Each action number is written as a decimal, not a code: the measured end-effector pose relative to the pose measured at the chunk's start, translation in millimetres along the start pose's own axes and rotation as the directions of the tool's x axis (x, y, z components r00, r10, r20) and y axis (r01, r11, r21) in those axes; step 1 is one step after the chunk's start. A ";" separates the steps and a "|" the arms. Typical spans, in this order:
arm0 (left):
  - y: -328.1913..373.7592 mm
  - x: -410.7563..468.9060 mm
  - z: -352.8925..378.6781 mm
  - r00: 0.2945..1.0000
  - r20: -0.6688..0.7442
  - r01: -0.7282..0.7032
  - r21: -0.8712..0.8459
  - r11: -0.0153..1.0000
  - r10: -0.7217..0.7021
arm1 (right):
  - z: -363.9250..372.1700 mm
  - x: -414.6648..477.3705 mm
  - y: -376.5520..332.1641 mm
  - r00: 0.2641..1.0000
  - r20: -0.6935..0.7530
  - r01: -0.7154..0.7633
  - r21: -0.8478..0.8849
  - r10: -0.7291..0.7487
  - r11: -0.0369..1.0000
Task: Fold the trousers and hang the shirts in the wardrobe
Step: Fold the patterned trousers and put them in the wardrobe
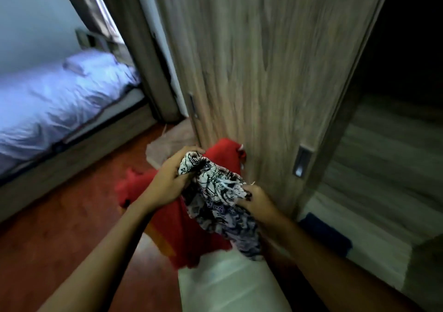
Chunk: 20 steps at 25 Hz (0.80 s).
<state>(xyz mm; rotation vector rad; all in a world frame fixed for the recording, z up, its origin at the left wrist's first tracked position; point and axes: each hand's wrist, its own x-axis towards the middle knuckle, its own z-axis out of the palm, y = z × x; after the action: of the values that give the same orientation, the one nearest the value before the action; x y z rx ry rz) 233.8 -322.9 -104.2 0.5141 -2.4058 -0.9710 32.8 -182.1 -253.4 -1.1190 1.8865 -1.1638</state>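
A black-and-white patterned garment (215, 206) with a white drawstring hangs bunched between both hands. My left hand (172, 179) grips its upper edge. My right hand (257, 201) pinches the cloth near the drawstring. A red garment (177, 227) lies on the floor beneath and behind them, reaching the wardrobe's sliding door (263, 71). The wardrobe interior (388, 158) stands open and dark on the right, with pale shelves showing.
A bed with white sheets (52, 100) fills the left. The floor is reddish wood (60, 227). A beige cloth (172, 141) lies by the door's foot. A white surface (227, 285) sits below the hands, and a dark blue item (326, 235) lies low in the wardrobe.
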 end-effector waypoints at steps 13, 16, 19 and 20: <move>166.2 47.4 -221.8 0.908 -0.001 -0.332 0.609 0.720 0.419 | -225.2 -67.8 -346.5 0.824 -0.119 0.394 -0.583 -0.554 0.711; 160.0 50.0 -242.0 0.915 -0.036 -0.266 0.694 0.669 0.401 | -235.4 -87.5 -374.2 0.818 -0.023 0.427 -0.645 -0.575 0.634; 171.0 48.1 -255.5 0.877 -0.058 -0.277 0.752 0.599 0.478 | -245.8 -102.6 -399.9 0.815 0.094 0.444 -0.736 -0.571 0.512; 175.8 47.2 -258.1 0.859 -0.057 -0.299 0.752 0.587 0.510 | -251.1 -105.3 -406.4 0.805 0.102 0.455 -0.738 -0.585 0.498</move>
<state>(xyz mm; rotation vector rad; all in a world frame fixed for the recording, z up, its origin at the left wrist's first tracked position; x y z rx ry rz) 314.5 -366.1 198.1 0.2806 -2.4072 0.2961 -1.3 -95.2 226.8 -2.2518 2.3067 -0.7531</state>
